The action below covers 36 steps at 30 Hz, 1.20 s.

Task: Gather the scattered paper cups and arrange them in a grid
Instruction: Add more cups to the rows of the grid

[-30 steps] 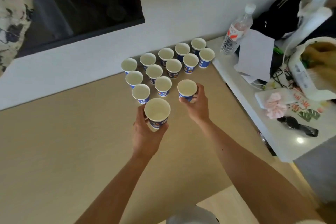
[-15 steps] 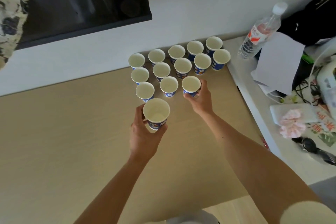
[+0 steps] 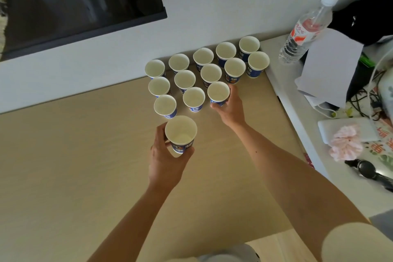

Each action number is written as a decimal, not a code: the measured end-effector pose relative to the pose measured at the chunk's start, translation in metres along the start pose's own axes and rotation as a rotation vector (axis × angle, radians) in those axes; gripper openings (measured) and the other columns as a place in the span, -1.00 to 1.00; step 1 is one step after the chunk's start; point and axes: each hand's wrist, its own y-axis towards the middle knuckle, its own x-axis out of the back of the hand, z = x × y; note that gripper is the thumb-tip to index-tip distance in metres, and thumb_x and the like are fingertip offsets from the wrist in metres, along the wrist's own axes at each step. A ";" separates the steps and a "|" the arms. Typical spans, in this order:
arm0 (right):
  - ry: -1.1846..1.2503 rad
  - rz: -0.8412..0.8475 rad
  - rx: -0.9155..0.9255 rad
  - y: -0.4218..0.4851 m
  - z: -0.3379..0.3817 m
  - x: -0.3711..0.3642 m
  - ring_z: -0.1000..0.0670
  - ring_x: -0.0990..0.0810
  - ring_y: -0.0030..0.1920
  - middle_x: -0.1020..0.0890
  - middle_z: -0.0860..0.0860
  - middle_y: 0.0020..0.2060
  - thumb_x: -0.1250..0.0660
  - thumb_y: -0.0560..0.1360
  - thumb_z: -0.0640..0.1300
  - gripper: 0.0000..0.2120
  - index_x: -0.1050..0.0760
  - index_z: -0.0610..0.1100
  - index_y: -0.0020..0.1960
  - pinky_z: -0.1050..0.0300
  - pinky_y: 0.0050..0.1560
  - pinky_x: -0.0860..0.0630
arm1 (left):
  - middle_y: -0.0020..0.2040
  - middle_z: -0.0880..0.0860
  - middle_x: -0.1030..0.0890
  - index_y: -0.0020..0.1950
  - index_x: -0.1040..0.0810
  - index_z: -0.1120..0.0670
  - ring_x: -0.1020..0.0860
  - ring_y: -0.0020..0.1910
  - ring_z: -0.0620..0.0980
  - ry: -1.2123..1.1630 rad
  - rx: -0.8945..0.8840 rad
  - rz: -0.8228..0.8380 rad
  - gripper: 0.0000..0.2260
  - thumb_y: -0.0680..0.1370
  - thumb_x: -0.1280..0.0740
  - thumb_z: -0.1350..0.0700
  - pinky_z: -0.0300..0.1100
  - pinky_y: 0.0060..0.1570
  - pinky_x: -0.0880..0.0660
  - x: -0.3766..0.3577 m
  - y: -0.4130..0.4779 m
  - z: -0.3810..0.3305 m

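Several blue-and-white paper cups (image 3: 185, 80) stand upright in rows at the far right corner of the beige table (image 3: 63, 166), against the wall. My right hand (image 3: 230, 106) grips one cup (image 3: 218, 93) at the right end of the nearest row, beside its neighbour (image 3: 194, 99). My left hand (image 3: 165, 159) holds another cup (image 3: 180, 134) just in front of the row's left cup (image 3: 165, 106), apart from it; I cannot tell whether it touches the table.
A white side surface (image 3: 287, 95) adjoins the table on the right, carrying a water bottle (image 3: 306, 27), folded white paper (image 3: 327, 66), cables, a pink scrunchie (image 3: 345, 144) and a black watch (image 3: 365, 169). A dark screen (image 3: 74, 0) hangs on the wall.
My right hand has slid its cup further in, closer to the neighbouring cups of the nearest row. My left hand and its cup have stayed just in front of the grid.
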 end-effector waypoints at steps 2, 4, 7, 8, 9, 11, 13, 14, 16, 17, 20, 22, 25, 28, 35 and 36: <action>0.010 -0.001 -0.005 0.001 -0.002 0.001 -0.03 -0.61 0.12 -0.60 0.03 0.16 -0.60 0.32 -0.13 -0.30 -0.36 -0.06 0.37 -0.10 0.14 -0.61 | 0.11 -0.27 -0.58 0.29 -0.42 -0.08 -0.63 0.08 -0.10 -0.002 0.004 0.004 -0.40 0.35 -0.60 0.18 -0.02 0.05 -0.60 -0.001 0.000 -0.001; 0.023 0.015 -0.031 0.002 -0.003 0.004 -0.03 -0.59 0.18 -0.58 0.02 0.21 -0.61 0.31 -0.17 -0.25 -0.33 -0.08 0.40 -0.12 0.21 -0.58 | 0.12 -0.25 -0.58 0.30 -0.42 -0.07 -0.63 0.08 -0.09 -0.008 0.000 0.005 -0.40 0.35 -0.60 0.18 0.00 0.05 -0.60 -0.002 0.000 -0.002; 0.071 -0.002 -0.127 -0.008 -0.005 0.012 -0.06 -0.50 0.35 -0.46 -0.07 0.39 -0.60 0.33 -0.24 -0.13 -0.22 -0.13 0.52 -0.08 0.36 -0.48 | 0.12 -0.24 -0.58 0.30 -0.42 -0.06 -0.63 0.07 -0.10 -0.013 0.002 0.006 -0.40 0.35 -0.60 0.18 -0.01 0.03 -0.60 -0.004 0.002 -0.007; 0.075 -0.040 -0.148 -0.017 -0.004 0.015 -0.05 -0.47 0.37 -0.42 -0.08 0.42 -0.58 0.36 -0.25 -0.13 -0.19 -0.14 0.54 -0.04 0.37 -0.47 | 0.11 -0.26 -0.58 0.30 -0.42 -0.06 -0.63 0.07 -0.11 -0.019 0.007 0.005 -0.40 0.35 -0.60 0.18 -0.03 0.02 -0.59 -0.006 0.002 -0.009; 0.073 -0.085 -0.150 -0.027 -0.002 0.020 -0.05 -0.47 0.37 -0.40 -0.08 0.43 -0.55 0.39 -0.26 -0.16 -0.19 -0.14 0.54 0.00 0.34 -0.47 | 0.10 -0.28 -0.57 0.30 -0.42 -0.07 -0.63 0.07 -0.14 -0.027 0.012 0.005 -0.39 0.35 -0.61 0.17 -0.05 0.00 -0.59 -0.008 0.003 -0.012; 0.101 -0.128 -0.132 -0.051 0.004 0.029 -0.04 -0.52 0.30 -0.47 -0.06 0.34 -0.51 0.41 -0.26 -0.29 -0.28 -0.12 0.48 0.03 0.25 -0.50 | 0.10 -0.33 -0.56 0.30 -0.40 -0.11 -0.62 0.06 -0.18 -0.034 0.019 0.014 -0.38 0.36 -0.61 0.13 -0.10 -0.04 -0.56 -0.013 0.005 -0.018; 0.210 -0.049 -0.161 -0.071 0.015 0.042 0.00 -0.58 0.22 -0.59 0.00 0.20 -0.51 0.40 -0.17 -0.43 -0.41 -0.05 0.36 -0.03 0.28 -0.51 | 0.12 -0.29 -0.57 0.29 -0.38 -0.16 -0.62 0.06 -0.11 -0.043 0.016 0.032 -0.39 0.36 -0.60 0.11 -0.06 -0.03 -0.57 -0.020 0.007 -0.023; 0.296 0.030 -0.181 -0.078 0.023 0.048 0.00 -0.61 0.20 -0.64 0.00 0.16 -0.51 0.37 -0.10 -0.47 -0.46 -0.03 0.30 -0.08 0.31 -0.50 | 0.13 -0.25 -0.57 0.27 -0.37 -0.18 -0.62 0.05 -0.06 -0.050 0.009 0.044 -0.39 0.36 -0.60 0.12 -0.03 -0.01 -0.58 -0.024 0.009 -0.026; 0.453 0.208 -0.179 -0.088 0.038 0.062 -0.04 -0.61 0.23 -0.66 -0.05 0.16 -0.52 0.33 0.00 -0.45 -0.50 -0.06 0.28 -0.08 0.34 -0.49 | 0.15 -0.16 -0.58 0.29 -0.37 -0.14 -0.60 0.06 0.00 -0.061 -0.013 0.077 -0.38 0.36 -0.60 0.15 0.03 0.05 -0.58 -0.034 0.012 -0.031; 0.493 0.292 -0.162 -0.091 0.046 0.066 -0.06 -0.59 0.26 -0.65 -0.08 0.20 -0.51 0.33 0.00 -0.42 -0.49 -0.10 0.31 -0.04 0.34 -0.48 | 0.16 -0.12 -0.59 0.31 -0.39 -0.06 -0.59 0.07 0.01 -0.060 -0.028 0.091 -0.39 0.36 -0.60 0.17 0.06 0.07 -0.57 -0.039 0.014 -0.034; 0.484 0.450 -0.122 -0.093 0.065 0.072 -0.10 -0.54 0.34 -0.61 -0.07 0.27 -0.51 0.35 -0.02 -0.37 -0.45 -0.14 0.37 -0.11 0.38 -0.43 | 0.12 -0.03 -0.63 0.32 -0.43 0.12 -0.59 0.07 -0.03 -0.053 -0.106 0.125 -0.39 0.35 -0.61 0.21 -0.01 0.08 -0.56 -0.053 0.020 -0.044; 0.470 0.458 -0.101 -0.090 0.071 0.074 -0.17 -0.55 0.32 -0.62 -0.12 0.24 -0.53 0.33 -0.05 -0.36 -0.46 -0.14 0.36 -0.26 0.38 -0.41 | 0.09 -0.03 -0.63 0.31 -0.46 0.15 -0.60 0.03 -0.05 -0.049 -0.162 0.145 -0.40 0.33 -0.61 0.24 -0.09 0.05 -0.56 -0.059 0.022 -0.049; 0.453 0.397 -0.085 -0.085 0.074 0.079 -0.18 -0.59 0.26 -0.64 -0.13 0.19 -0.58 0.29 -0.09 -0.38 -0.50 -0.09 0.32 -0.34 0.33 -0.44 | 0.09 -0.04 -0.63 0.29 -0.48 0.14 -0.59 0.02 -0.08 -0.032 -0.214 0.179 -0.41 0.32 -0.60 0.26 -0.13 0.04 -0.55 -0.066 0.027 -0.054; 0.454 0.313 -0.093 -0.078 0.065 0.085 -0.22 -0.59 0.25 -0.65 -0.11 0.18 -0.60 0.28 -0.11 -0.36 -0.50 -0.09 0.32 -0.34 0.32 -0.46 | 0.21 -0.01 -0.60 0.38 -0.43 0.12 -0.56 0.17 -0.05 0.027 -0.240 0.245 -0.32 0.32 -0.62 0.21 -0.09 0.17 -0.52 -0.068 0.031 -0.054; 0.308 -0.153 -0.220 -0.033 0.024 0.091 0.05 -0.64 0.02 -0.66 0.01 0.02 -0.62 0.30 -0.13 -0.49 -0.51 -0.04 0.19 0.01 0.06 -0.63 | 0.26 -0.06 -0.54 0.42 -0.39 0.01 -0.50 0.23 -0.08 0.096 -0.124 0.217 -0.31 0.37 -0.61 0.11 -0.03 0.24 -0.48 -0.052 0.034 -0.036; 0.273 -0.176 -0.239 -0.025 0.017 0.090 0.11 -0.63 -0.05 -0.65 0.07 -0.04 -0.62 0.30 -0.14 -0.51 -0.50 -0.01 0.15 -0.04 0.08 -0.65 | 0.26 -0.06 -0.54 0.43 -0.38 0.01 -0.50 0.23 -0.08 0.092 -0.105 0.209 -0.31 0.38 -0.60 0.11 -0.05 0.24 -0.48 -0.050 0.033 -0.033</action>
